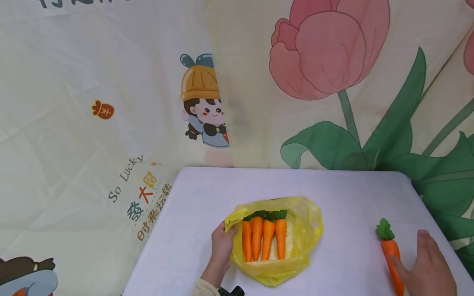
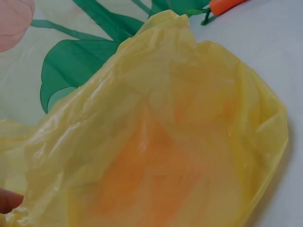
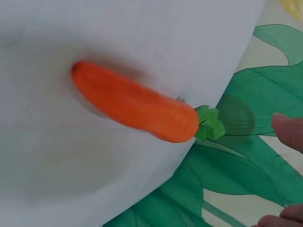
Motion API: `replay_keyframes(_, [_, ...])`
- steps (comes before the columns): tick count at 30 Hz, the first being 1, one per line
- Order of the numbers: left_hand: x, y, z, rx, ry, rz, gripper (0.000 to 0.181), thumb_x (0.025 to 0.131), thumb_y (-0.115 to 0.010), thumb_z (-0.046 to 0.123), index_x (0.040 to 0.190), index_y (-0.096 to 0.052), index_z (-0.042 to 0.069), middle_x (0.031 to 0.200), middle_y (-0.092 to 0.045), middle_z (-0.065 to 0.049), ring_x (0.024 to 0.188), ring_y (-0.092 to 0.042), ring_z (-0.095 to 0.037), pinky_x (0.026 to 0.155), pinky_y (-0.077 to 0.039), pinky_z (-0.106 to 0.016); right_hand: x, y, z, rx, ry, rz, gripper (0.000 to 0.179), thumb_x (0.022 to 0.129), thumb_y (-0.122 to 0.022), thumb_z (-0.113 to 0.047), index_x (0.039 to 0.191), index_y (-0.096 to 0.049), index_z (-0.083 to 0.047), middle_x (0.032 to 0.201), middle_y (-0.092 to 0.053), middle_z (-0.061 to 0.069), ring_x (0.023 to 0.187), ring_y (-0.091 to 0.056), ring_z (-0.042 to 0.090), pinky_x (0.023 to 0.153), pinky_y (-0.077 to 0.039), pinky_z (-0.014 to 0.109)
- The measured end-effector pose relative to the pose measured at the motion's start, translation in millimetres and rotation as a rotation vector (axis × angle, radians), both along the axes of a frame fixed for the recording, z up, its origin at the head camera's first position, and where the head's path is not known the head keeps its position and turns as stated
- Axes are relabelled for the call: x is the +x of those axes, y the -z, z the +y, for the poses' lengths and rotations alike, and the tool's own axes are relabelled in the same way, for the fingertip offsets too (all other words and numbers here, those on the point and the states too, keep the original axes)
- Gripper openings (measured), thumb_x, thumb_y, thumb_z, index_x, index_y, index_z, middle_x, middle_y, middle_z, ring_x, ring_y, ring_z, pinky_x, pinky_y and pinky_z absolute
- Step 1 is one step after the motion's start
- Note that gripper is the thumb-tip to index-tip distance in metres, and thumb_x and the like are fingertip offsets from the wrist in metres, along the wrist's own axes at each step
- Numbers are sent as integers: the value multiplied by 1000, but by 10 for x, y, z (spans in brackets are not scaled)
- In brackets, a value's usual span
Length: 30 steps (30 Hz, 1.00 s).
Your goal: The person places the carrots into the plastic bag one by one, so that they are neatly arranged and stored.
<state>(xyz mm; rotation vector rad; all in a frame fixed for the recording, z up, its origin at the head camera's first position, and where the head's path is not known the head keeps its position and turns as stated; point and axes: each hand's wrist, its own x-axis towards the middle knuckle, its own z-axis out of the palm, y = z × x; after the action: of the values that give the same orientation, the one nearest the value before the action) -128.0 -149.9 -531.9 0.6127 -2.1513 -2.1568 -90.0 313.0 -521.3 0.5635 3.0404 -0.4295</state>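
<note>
A yellow plastic bag (image 1: 309,246) lies on the table with its mouth spread wide. Inside it, several orange carrots (image 1: 268,240) with green tops lie side by side. My left hand (image 1: 221,248) grips the bag's left rim; in the left wrist view the yellow film (image 2: 123,113) covers the carrots, which show through as orange patches. Over at the right, a single carrot (image 1: 390,250) lies on the table, its leafy top pointing away. Beside it my right hand (image 1: 431,267) has its fingers extended. The right wrist view shows this carrot (image 3: 137,104) whole, apart from the thumb.
The white table (image 1: 344,197) has its far edge against a hanging cloth (image 1: 252,82) printed with flowers and cartoon figures. A black object (image 1: 232,291) sits at my left wrist. Bare tabletop separates the bag from the single carrot.
</note>
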Motion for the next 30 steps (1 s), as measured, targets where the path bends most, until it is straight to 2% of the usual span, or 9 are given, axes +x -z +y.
replay_keyframes(2, [9, 4, -19, 2, 1, 5, 39, 101, -53, 5, 138, -54, -4, 141, -57, -17, 130, -53, -33, 111, -42, -50, -5, 16, 20, -20, 9, 33, 122, 81, -84, -21, 150, 10, 16, 158, 6, 37, 143, -10, 54, 112, -15, 66])
replay_keyframes(5, [14, 22, -38, 3, 1, 8, 39, 101, -52, 5, 139, -54, -5, 142, -56, -18, 131, -52, -34, 111, -42, -51, -54, 59, 59, -125, 64, -19, 126, 82, -84, -21, 149, 16, 14, 157, 12, 37, 144, -6, 55, 110, -18, 67])
replay_keyframes(8, [25, 24, -44, 6, 0, 10, 40, 101, -52, 4, 140, -53, -5, 143, -55, -18, 132, -51, -35, 112, -41, -51, -108, 135, 97, -258, 140, -102, 128, 83, -84, -29, 149, 17, 14, 156, 9, 39, 141, -10, 58, 108, -22, 70])
replay_keyframes(10, [37, 16, -45, 5, -1, 14, 40, 101, -52, 5, 139, -53, -4, 143, -55, -18, 132, -51, -35, 111, -41, -51, -134, 199, 111, -304, 174, -141, 129, 83, -83, -37, 149, 14, 15, 154, -1, 42, 138, -17, 60, 107, -24, 71])
replay_keyframes(13, [52, 7, -53, 3, 6, 14, 40, 101, -51, 5, 140, -53, -4, 144, -54, -17, 132, -51, -34, 111, -41, -51, -153, 278, 102, -312, 202, -172, 129, 81, -82, -47, 150, 5, 18, 147, -21, 45, 130, -30, 61, 105, -32, 70])
replay_keyframes(16, [61, 3, -68, 4, 9, 9, 39, 102, -51, 5, 140, -54, -3, 144, -54, -16, 132, -51, -33, 112, -41, -51, -175, 345, 89, -295, 210, -198, 124, 81, -82, -49, 149, -3, 19, 137, -35, 46, 121, -40, 60, 101, -40, 67])
replay_keyframes(24, [55, -19, -102, 8, -1, -20, 40, 101, -52, 3, 139, -53, -5, 144, -54, -18, 135, -48, -36, 112, -40, -52, -188, 450, 77, -297, 214, -200, 91, 89, -76, -36, 141, -31, 23, 128, -47, 44, 112, -49, 56, 98, -44, 65])
replay_keyframes(27, [55, -18, -112, 7, -5, -25, 40, 100, -52, 1, 139, -53, -5, 145, -53, -19, 136, -47, -37, 113, -39, -52, -171, 484, 74, -292, 215, -182, 78, 89, -76, -29, 134, -41, 24, 122, -55, 40, 105, -54, 53, 96, -44, 66])
replay_keyframes(30, [56, -19, -123, 5, -5, -23, 40, 100, -52, 1, 140, -53, -5, 145, -53, -19, 136, -47, -37, 113, -39, -52, -160, 505, 68, -291, 216, -186, 74, 88, -78, -27, 133, -45, 22, 116, -60, 37, 99, -56, 48, 92, -44, 65])
